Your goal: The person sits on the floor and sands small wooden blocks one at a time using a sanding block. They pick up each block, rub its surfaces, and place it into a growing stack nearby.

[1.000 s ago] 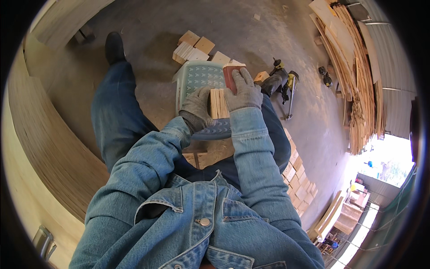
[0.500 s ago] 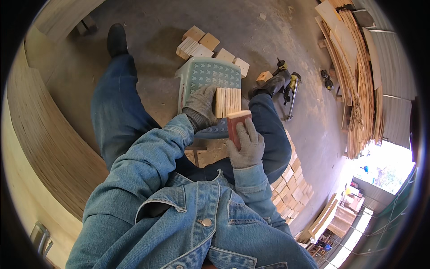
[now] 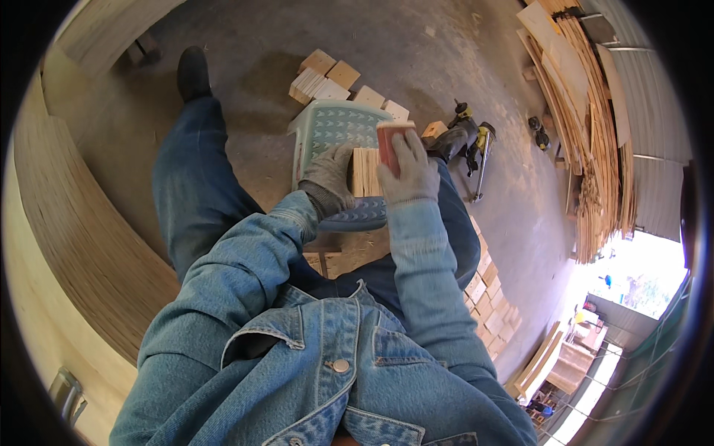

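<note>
Centrally, the stack of pale wood pieces stands over the near part of the stool, between the two gloved hands, its layered edges turned upward. Work on this stack appears under way: the red-brown block is at its right side, overlapping it in this view, though whether the two touch cannot be told. The upward edges look even and flush, yet at this scale a rough surface cannot be told from a smooth one; the stack has not been set down among the others, so its handling is judged unfinished. Beyond the stool, several squared wood pieces lie grouped on the floor, and a larger pile is laid out beside the right leg. Which of these groups is done and which is left to do cannot be read from their positions.

The left grip is curled against the left side of the stack, apparently steadying it, and opened only as far as the stack requires; the fingertips on the far side are partly hidden. The right grip is closed on the block, fingers laid over its upper face and right edge, the red face partly exposed; the thumb's position is unclear. Neither hand appears unoccupied.
</note>
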